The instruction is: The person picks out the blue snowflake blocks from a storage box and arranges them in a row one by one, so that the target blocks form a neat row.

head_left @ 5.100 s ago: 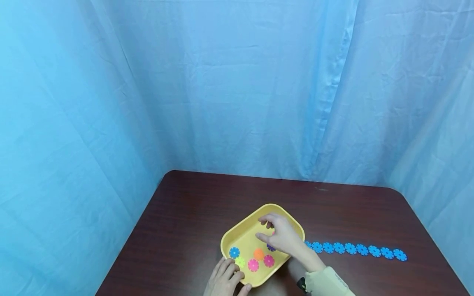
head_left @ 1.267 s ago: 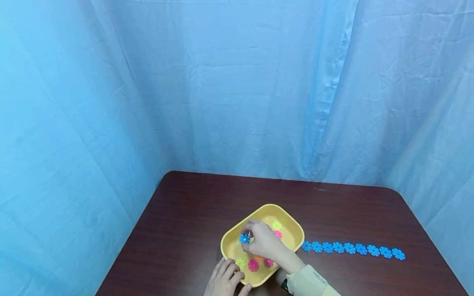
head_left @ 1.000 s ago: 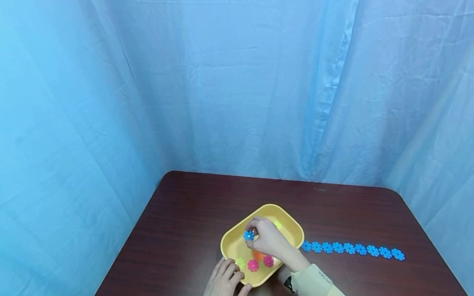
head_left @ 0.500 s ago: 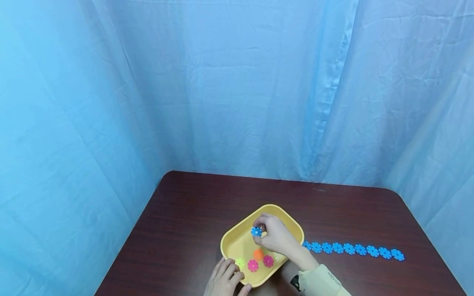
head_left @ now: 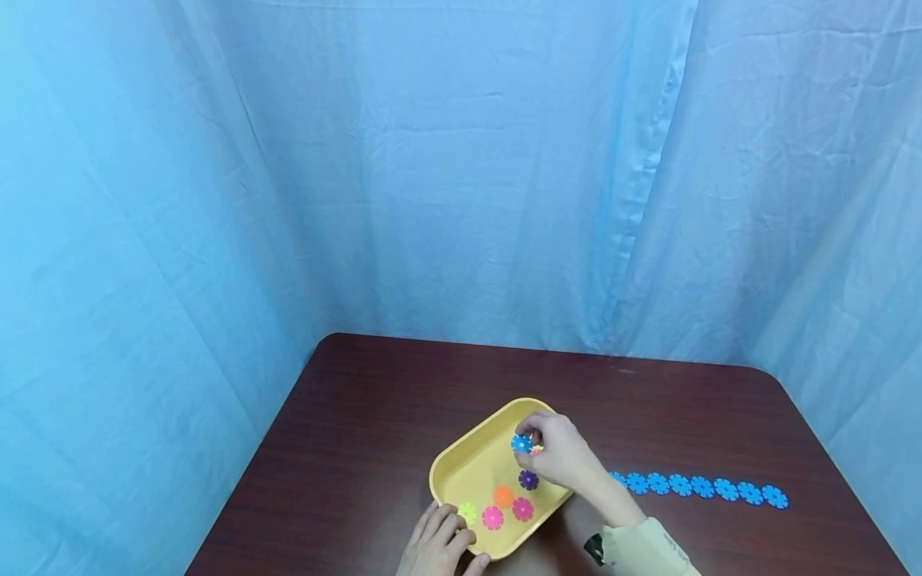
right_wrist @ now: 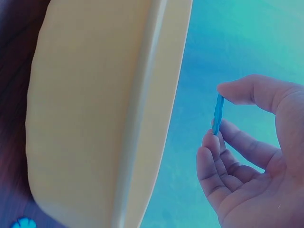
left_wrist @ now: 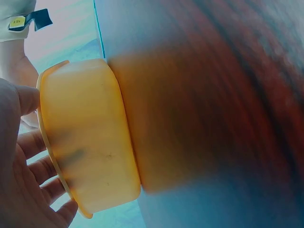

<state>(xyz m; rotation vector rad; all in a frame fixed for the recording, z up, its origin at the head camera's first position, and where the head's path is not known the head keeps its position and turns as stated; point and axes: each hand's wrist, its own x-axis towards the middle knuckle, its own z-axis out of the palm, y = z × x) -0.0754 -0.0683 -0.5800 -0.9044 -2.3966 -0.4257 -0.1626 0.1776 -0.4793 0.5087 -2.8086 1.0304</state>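
Observation:
My right hand (head_left: 562,452) is above the yellow tray (head_left: 461,450), pinching a blue snowflake disc (head_left: 522,443) between thumb and fingers. In the right wrist view that disc (right_wrist: 218,114) appears edge-on, higher than the tray's rim. My left hand (head_left: 435,540) grips the tray's near-left rim; the left wrist view has its fingers (left_wrist: 40,168) hooked over the edge. Inside the tray lie a purple disc (head_left: 528,479), an orange disc (head_left: 503,497), two pink discs (head_left: 493,518) and a yellow-green disc (head_left: 467,513). Other discs are partly hidden behind my right hand.
To the tray's right, a row of several blue snowflake discs (head_left: 702,486) lies on the dark wooden table (head_left: 374,400). My right forearm covers the row's left end. Blue curtains (head_left: 461,176) surround the table.
My right hand picked up the blue disc from the tray's left end. It has since carried it rightward and farther back, uncovering the purple disc. My left hand stays put.

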